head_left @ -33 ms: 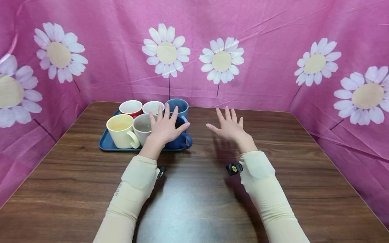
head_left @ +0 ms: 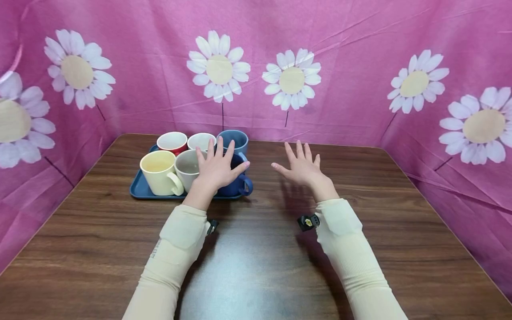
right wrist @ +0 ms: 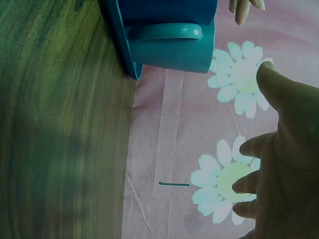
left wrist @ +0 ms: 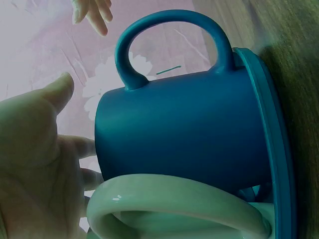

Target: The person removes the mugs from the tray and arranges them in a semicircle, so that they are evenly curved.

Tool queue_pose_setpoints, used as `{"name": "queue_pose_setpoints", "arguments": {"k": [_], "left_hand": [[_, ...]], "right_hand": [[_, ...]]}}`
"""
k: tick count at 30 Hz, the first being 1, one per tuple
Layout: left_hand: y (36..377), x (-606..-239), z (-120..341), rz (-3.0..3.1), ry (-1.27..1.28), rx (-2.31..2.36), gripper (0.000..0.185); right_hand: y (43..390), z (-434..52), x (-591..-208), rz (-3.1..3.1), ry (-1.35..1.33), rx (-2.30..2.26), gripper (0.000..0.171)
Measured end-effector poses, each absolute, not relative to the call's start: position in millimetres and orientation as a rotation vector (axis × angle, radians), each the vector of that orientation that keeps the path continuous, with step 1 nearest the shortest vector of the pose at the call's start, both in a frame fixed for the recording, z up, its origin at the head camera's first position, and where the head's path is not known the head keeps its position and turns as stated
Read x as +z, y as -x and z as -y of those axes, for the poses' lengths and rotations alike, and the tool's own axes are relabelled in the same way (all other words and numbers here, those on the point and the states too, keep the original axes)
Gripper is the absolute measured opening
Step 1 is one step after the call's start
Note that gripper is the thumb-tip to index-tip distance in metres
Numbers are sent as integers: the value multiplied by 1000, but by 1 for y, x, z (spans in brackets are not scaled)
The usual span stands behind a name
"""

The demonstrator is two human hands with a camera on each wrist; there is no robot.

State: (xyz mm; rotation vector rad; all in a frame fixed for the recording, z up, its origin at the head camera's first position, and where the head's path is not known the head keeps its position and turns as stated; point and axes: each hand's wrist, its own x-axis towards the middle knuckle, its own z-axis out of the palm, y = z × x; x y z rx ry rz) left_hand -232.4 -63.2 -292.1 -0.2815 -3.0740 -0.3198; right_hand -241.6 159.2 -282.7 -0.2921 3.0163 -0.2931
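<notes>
My left hand [head_left: 216,171] hovers over the front right of a blue tray [head_left: 140,187], fingers spread and holding nothing. Below it stands a dark blue mug [left wrist: 179,132], its handle to the right, partly hidden by the hand in the head view. A grey mug [head_left: 185,168] is beside it, and a pale yellow mug [head_left: 155,178] stands at the front left. Behind are a red mug [head_left: 171,143] with a white inside, a white mug [head_left: 202,141] and a lighter blue mug [head_left: 237,140]. My right hand [head_left: 305,170], fingers spread, is above the table right of the tray, touching nothing.
The brown wooden table [head_left: 256,266] runs back to a pink cloth [head_left: 344,98] printed with white daisies, which also hangs at both sides. A small black camera [head_left: 308,222] sits at my right wrist.
</notes>
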Motion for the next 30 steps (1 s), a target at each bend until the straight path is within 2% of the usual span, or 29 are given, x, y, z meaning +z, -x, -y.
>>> {"name": "queue_pose_setpoints", "arguments": {"k": [18,30], "left_hand": [[236,-289,64,3081,284,-266,79],[237,-272,71,3095,302,-281,79]], "right_hand": [[240,-164,-277,-2999,295,-309,81],[239,-151,-258,-3006,325,-341,84]]}}
